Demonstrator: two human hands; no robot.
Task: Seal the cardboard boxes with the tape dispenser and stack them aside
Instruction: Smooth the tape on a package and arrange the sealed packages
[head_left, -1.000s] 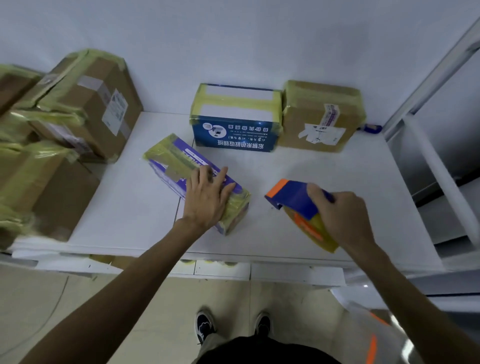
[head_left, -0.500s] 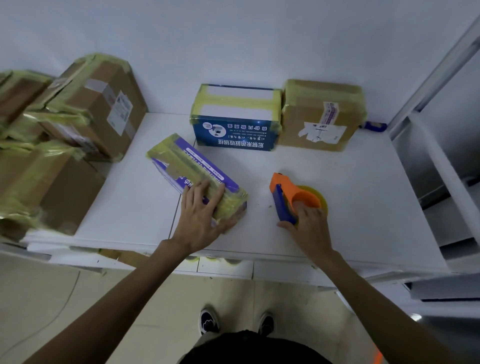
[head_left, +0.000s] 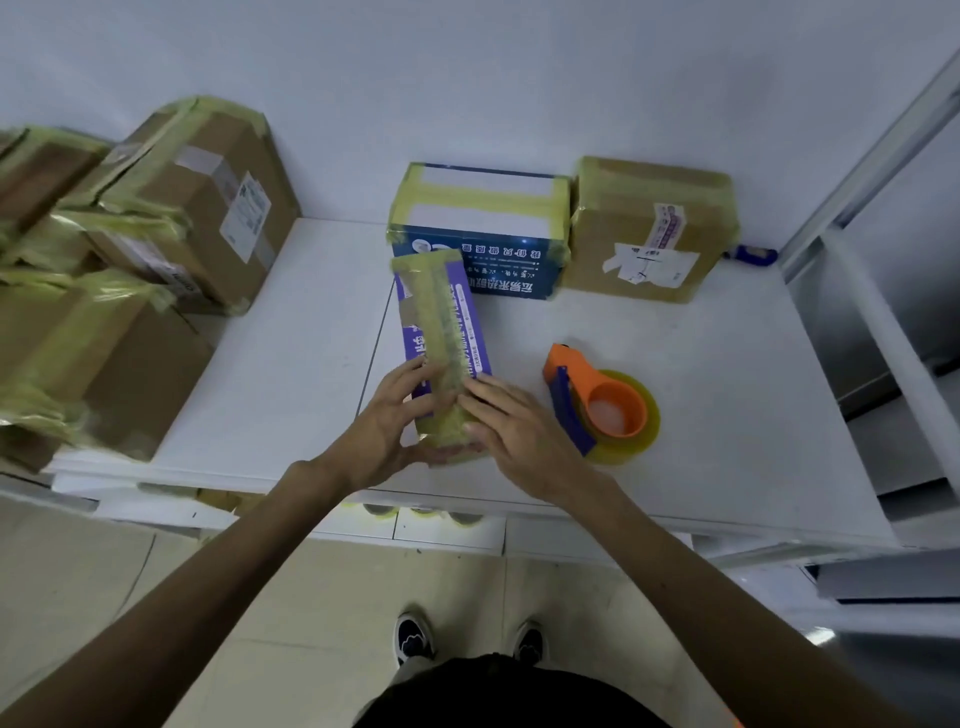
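Observation:
A long purple box (head_left: 441, 332) wrapped in yellowish tape is raised off the white table (head_left: 291, 374), its length pointing away from me. My left hand (head_left: 395, 421) grips its near end from the left and below. My right hand (head_left: 514, 426) holds the same end from the right, fingers laid over the taped top. The orange and blue tape dispenser (head_left: 597, 405) with its yellow roll lies on the table just right of my right hand, with no hand on it.
A taped blue box (head_left: 478, 228) and a taped brown box (head_left: 649, 228) stand against the back wall. Several taped brown boxes (head_left: 135, 270) are stacked at the left. A small blue object (head_left: 753, 254) lies at the back right. A metal frame (head_left: 872, 291) borders the right side.
My right hand set the tape dispenser down on the table and moved onto the purple box. The box has been turned from a diagonal lie to point away from me and is lifted.

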